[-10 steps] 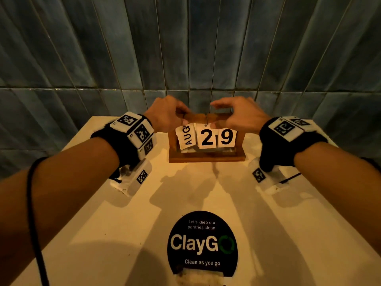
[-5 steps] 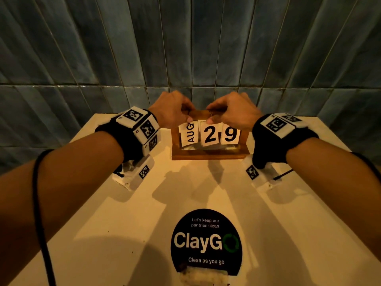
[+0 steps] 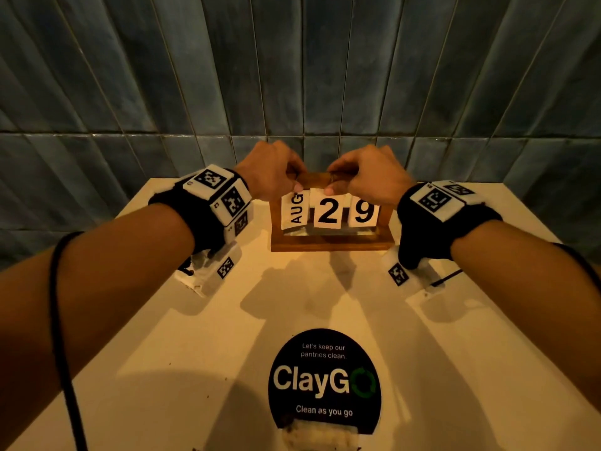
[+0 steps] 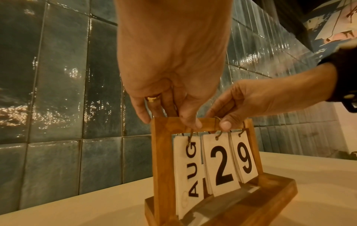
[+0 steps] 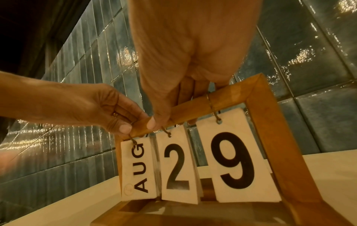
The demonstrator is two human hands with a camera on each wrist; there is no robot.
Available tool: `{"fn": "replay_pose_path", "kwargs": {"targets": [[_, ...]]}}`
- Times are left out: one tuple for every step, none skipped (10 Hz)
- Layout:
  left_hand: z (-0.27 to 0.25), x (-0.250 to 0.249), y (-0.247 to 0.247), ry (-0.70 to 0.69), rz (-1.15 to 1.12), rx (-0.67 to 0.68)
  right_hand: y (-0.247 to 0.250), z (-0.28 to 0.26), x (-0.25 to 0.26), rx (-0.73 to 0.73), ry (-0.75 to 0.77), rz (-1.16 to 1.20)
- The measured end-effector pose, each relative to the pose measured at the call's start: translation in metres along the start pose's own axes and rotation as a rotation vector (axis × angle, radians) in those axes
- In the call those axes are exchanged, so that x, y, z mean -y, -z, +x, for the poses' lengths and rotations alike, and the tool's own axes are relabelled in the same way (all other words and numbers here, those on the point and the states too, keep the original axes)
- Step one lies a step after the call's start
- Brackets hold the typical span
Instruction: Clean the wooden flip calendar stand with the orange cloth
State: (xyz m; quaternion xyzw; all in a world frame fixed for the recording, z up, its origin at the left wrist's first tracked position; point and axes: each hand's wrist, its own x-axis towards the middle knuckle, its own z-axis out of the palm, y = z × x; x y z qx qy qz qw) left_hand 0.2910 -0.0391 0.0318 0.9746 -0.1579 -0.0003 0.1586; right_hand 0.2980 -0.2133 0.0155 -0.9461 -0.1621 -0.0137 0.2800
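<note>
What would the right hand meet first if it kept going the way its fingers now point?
The right hand already pinches the calendar stand's top bar. Its fingers point forward and down over it, so past the bar they would likely meet the tiled wall; depth is unclear.

Smooth wooden stand (image 4: 162, 160), glossy tiles (image 4: 58, 91)

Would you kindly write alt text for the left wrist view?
Two hands, the left hand and the right hand, pinch the top bar of a wooden flip calendar stand whose hanging cards read AUG 29. It sits on a pale table before a blue tiled wall.
</note>
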Motion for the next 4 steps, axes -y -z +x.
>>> {"fn": "replay_pose_path", "kwargs": {"targets": [[0.000, 0.001, 0.000, 0.000, 0.000, 0.001, 0.000, 0.000, -0.001, -0.003, -0.010, 0.007], [0.000, -0.001, 0.000, 0.012, 0.018, 0.030, 0.004, -0.004, -0.001, -0.005, -0.030, -0.005], [-0.002, 0.001, 0.001, 0.053, 0.043, 0.032, 0.010, -0.015, -0.004, -0.054, -0.045, -0.041], [-0.016, 0.005, 0.008, 0.117, 0.013, -0.050, 0.020, -0.042, -0.003, -0.117, -0.069, 0.029]]}}
